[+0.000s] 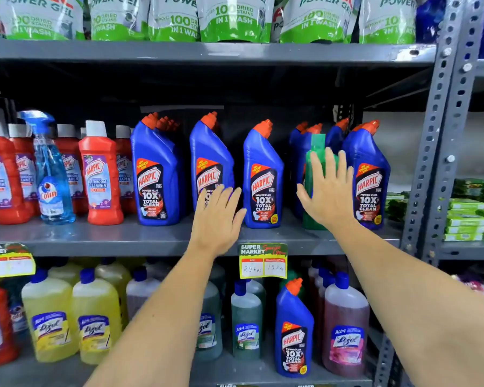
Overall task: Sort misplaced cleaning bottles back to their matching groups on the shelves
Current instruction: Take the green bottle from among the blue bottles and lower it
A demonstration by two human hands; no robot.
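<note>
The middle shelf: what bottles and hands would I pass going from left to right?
Red Harpic bottles → blue Colin spray bottle → red Harpic bathroom cleaner → blue Harpic bottle → left hand → another blue Harpic → right hand, over a green bottle → last blue Harpic.

A person's left hand (218, 216) reaches with fingers spread toward a blue Harpic bottle (210, 160) on the middle shelf (95, 238) of a grey metal supermarket rack, while the right hand (329, 191) lies flat, fingers splayed, against a green bottle (316, 152) standing among the blue ones. To the left, a blue Colin spray bottle (51, 174) stands among red Harpic bathroom cleaners (101, 174). Below, one blue Harpic bottle on the lower shelf (294, 331) sits between green and pink Lizol bottles, under a yellow price tag (263, 261).
</note>
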